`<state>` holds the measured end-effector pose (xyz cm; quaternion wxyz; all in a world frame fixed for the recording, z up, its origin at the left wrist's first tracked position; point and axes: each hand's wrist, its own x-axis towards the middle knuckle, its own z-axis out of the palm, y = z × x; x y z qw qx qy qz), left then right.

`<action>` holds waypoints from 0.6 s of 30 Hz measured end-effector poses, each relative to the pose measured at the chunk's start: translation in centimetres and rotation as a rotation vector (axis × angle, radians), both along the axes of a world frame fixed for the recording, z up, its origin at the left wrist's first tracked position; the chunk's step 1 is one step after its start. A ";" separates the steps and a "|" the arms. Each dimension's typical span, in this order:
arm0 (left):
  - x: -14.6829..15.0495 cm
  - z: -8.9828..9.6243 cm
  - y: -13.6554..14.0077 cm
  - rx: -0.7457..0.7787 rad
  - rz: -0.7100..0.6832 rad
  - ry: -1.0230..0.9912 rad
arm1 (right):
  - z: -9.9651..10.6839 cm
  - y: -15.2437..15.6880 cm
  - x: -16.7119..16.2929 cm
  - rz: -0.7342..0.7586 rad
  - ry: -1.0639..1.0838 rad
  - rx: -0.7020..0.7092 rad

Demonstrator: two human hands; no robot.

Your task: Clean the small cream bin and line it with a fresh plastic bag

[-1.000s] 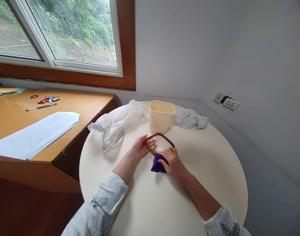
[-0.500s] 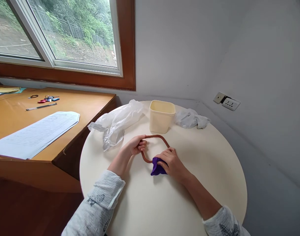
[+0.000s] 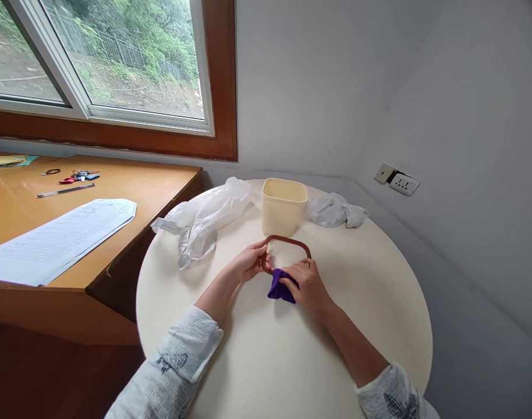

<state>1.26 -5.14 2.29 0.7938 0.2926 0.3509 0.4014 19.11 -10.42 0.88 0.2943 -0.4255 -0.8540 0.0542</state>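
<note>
A brown rounded-rectangular frame (image 3: 287,239), open in the middle, is held up over the white round table (image 3: 257,355). My left hand (image 3: 251,261) grips its left side, with the fingers curled around the rim. In my right hand (image 3: 307,286) is a purple cloth (image 3: 280,289), pressed against the near side of the frame. The right fingers also reach the frame's right side. Part of the cloth and the frame's lower right corner are hidden under that hand. Just beyond the frame stands a cream plastic bin (image 3: 282,216), upright.
A crumpled clear plastic bag (image 3: 213,212) lies left of the bin, and another crumpled bag (image 3: 336,210) to its right. On the wooden desk (image 3: 161,180) at left are papers (image 3: 69,241), a pen (image 3: 66,190) and keys (image 3: 83,176). A wall socket (image 3: 404,184) is at right.
The frame has tilted and shifted slightly right, its near side rising toward the bin. My left hand has moved right with it, and the right hand with the cloth has moved slightly away from me.
</note>
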 end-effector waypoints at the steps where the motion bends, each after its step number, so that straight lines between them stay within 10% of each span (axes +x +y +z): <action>1: -0.1 0.1 0.0 0.011 0.001 0.016 | 0.1 -0.1 -0.1 0.017 -0.011 -0.003; 18: -1.1 0.2 0.8 0.031 0.153 0.027 | -0.1 -0.4 -0.4 -0.012 0.040 0.067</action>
